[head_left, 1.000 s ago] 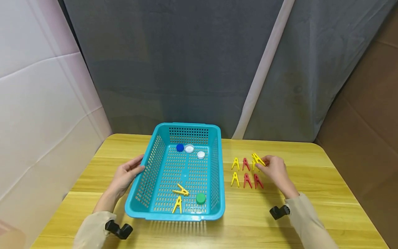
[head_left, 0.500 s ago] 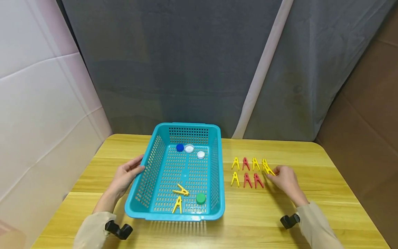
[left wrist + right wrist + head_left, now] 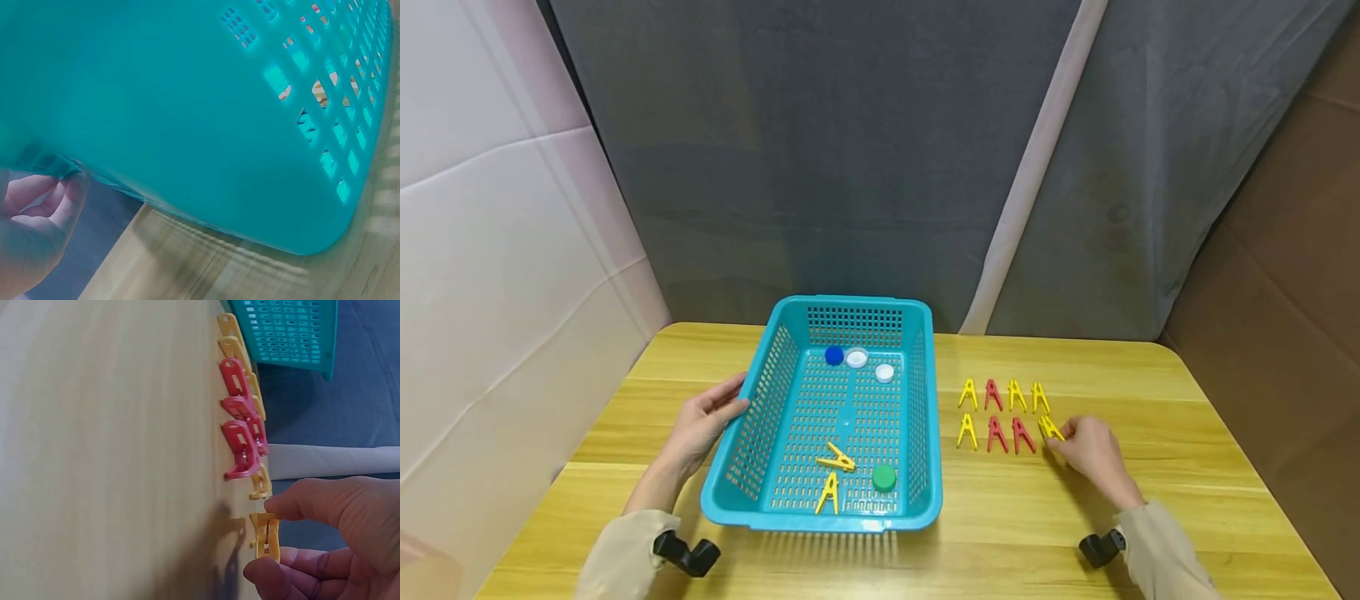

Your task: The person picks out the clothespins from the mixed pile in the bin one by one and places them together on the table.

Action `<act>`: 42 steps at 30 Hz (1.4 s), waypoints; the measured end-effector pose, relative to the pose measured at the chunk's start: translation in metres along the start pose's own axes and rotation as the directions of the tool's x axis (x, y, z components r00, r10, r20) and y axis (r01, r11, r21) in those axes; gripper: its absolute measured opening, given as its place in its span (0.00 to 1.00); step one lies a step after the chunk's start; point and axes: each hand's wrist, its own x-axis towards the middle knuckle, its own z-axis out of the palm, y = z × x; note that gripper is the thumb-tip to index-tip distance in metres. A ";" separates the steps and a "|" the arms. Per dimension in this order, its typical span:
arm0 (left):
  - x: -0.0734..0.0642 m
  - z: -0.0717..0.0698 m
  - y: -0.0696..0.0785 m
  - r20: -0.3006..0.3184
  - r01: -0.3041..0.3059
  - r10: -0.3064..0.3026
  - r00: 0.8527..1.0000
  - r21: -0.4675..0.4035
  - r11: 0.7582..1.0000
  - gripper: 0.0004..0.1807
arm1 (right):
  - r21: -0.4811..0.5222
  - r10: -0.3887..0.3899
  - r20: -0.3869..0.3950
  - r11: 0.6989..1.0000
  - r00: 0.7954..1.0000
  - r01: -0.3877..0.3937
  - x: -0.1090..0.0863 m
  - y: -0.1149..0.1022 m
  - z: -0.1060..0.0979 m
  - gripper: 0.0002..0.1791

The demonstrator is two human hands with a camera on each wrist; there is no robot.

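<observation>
My right hand [image 3: 1092,450] pinches a yellow clothespin [image 3: 267,536] between thumb and fingers, close over the table at the right end of the nearer row. That row also has a yellow clothespin [image 3: 967,432] and two red ones. Behind it stands a second row, with a red clothespin [image 3: 993,395] among yellow ones. My left hand [image 3: 700,423] holds the left rim of the turquoise basket [image 3: 820,522], thumb and fingers at its edge. Inside the basket lie two yellow clothespins [image 3: 829,493], a green cap [image 3: 884,478], a blue cap [image 3: 834,356] and two white caps [image 3: 884,373].
The wooden table [image 3: 1000,533] runs to a grey curtain [image 3: 865,167] at the back. A white panel [image 3: 512,250] stands on the left, a brown one [image 3: 1285,300] on the right. Both sleeves bear black wrist cameras.
My right hand has added a yellow clothespin to the far row's right end, then come nearer with another one pinched at the nearer row. The left hand and basket stayed put.
</observation>
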 end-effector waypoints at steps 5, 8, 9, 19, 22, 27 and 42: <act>0.001 0.000 0.000 -0.003 0.011 -0.011 1.000 0.010 1.000 0.31 | -0.015 0.020 0.024 1.000 1.000 -0.020 -0.001 0.001 0.005 0.12; 0.001 0.000 0.000 -0.003 0.008 -0.008 1.000 0.012 1.000 0.31 | -0.029 0.019 0.032 0.999 0.999 -0.018 -0.001 0.001 0.006 0.14; 0.001 0.000 0.000 -0.004 0.007 -0.007 1.000 0.012 1.000 0.31 | -0.037 0.017 0.032 0.999 0.999 -0.016 0.000 0.001 0.007 0.14; 0.000 0.000 -0.002 -0.008 0.017 -0.017 1.000 0.018 1.000 0.32 | -0.096 0.013 0.051 0.995 0.999 -0.008 0.000 0.000 0.008 0.19; 0.001 0.000 -0.002 -0.005 0.021 -0.021 1.000 0.022 1.000 0.32 | -0.098 0.000 0.062 0.995 0.998 0.006 0.001 0.000 0.006 0.19; 0.002 0.000 -0.001 -0.001 0.018 -0.018 1.000 0.027 0.999 0.31 | -0.067 -0.037 0.051 0.997 0.998 0.040 0.004 -0.008 -0.004 0.22; 0.001 0.000 0.000 -0.002 0.012 -0.012 1.000 0.029 1.000 0.31 | 0.039 -0.143 0.005 0.989 0.990 0.143 0.030 -0.080 -0.027 0.21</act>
